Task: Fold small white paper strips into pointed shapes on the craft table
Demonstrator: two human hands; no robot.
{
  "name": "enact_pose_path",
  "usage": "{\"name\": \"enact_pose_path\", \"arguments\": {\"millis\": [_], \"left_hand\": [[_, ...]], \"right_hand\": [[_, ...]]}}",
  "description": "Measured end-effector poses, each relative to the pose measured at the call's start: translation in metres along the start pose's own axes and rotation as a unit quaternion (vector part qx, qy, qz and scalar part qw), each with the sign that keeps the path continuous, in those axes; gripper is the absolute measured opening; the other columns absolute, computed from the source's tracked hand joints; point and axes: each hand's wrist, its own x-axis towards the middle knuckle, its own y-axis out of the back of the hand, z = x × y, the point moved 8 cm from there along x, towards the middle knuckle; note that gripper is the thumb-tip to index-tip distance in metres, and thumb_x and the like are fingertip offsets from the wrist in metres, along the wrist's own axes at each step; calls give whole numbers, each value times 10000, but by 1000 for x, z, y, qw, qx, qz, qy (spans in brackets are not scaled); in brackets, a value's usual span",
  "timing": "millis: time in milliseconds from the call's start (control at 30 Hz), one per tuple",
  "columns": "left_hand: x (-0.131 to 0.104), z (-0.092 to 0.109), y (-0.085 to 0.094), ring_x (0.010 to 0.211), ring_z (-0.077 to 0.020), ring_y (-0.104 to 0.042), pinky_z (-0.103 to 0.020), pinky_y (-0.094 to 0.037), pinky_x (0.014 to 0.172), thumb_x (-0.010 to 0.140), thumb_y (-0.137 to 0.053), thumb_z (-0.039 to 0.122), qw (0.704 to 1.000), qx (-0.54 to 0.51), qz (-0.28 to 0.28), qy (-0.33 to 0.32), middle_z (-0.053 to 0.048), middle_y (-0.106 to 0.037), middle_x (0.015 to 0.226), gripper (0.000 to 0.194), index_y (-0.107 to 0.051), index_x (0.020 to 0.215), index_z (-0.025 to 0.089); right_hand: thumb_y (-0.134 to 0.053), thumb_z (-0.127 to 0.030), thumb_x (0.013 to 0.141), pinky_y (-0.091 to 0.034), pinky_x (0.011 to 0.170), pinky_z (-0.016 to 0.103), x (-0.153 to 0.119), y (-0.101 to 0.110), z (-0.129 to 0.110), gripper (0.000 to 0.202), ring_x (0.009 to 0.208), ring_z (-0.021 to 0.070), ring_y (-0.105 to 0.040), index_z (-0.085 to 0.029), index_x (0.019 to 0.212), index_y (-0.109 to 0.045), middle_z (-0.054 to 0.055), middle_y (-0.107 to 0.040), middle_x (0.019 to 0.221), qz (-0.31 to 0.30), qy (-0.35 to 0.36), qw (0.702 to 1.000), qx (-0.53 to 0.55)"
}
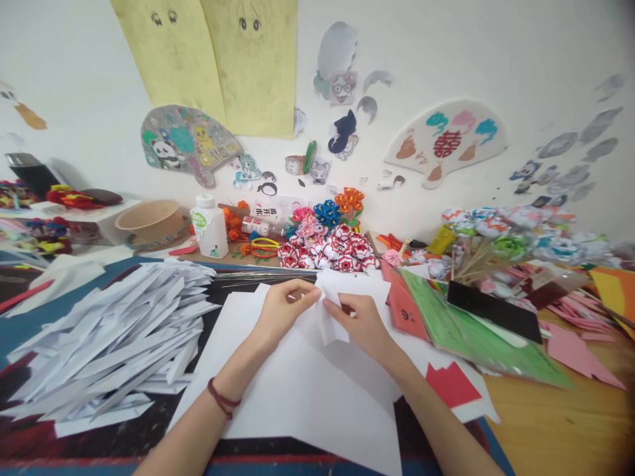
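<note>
Near the middle of the head view, my left hand (pixel 288 309) pinches the upper left edge of a small folded white paper (pixel 328 320). My right hand (pixel 361 324) grips the same paper from the right, thumb and fingers pressed together. The folded paper is held upright, above large white sheets (pixel 278 383) spread on the dark mat. A red-brown cord bracelet (pixel 224 398) circles my left wrist. The lower fingers of both hands are partly hidden.
Folded white paper strips (pixel 124 337) pile up at the left. Red and white paper flowers (pixel 330 250) and a white bottle (pixel 209 226) stand behind. To the right lie a black phone (pixel 493 311), a green packet (pixel 476 334) and red paper (pixel 452 385).
</note>
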Motion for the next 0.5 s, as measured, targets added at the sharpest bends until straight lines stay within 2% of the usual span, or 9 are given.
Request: {"name": "enact_pose_path", "arguments": {"millis": [133, 333, 400, 500], "left_hand": [[-1, -1, -4, 692, -150, -573, -246, -431, 636, 749, -642, 373, 999, 0, -37, 12, -64, -689, 805, 245, -699, 774, 137], [0, -4, -1, 660, -152, -574, -252, -430, 613, 740, -649, 375, 999, 1, -36, 16, -66, -690, 768, 247, -697, 757, 133], [0, -4, -1, 656, -147, -566, -249, -422, 608, 741, -651, 366, 999, 5, -38, 15, -61, -688, 760, 240, -697, 757, 131], [0, -1, -2, 645, -134, -544, -245, -400, 602, 741, -651, 362, 999, 13, -41, 2, -51, -686, 773, 231, -700, 756, 137]], "right_hand": [[-508, -416, 858, -237, 484, 228, 0, 2, 4, 408, 541, 96, -306, -164, 556, -400, -34, -322, 555, 2, -15, 1000, 7], [-561, -428, 818, -299, 518, 231, 0, 0, 6, 301, 573, 111, -382, -156, 689, -579, -15, -469, 631, -29, -39, 997, 58], [-589, -412, 797, -277, 494, 226, 0, 2, 8, 304, 550, 101, -355, -155, 638, -553, -23, -437, 601, -18, -48, 997, 66], [-611, -400, 773, -213, 462, 225, 0, 5, 10, 396, 519, 84, -269, -163, 521, -418, -44, -297, 543, -2, -44, 997, 56]]}}
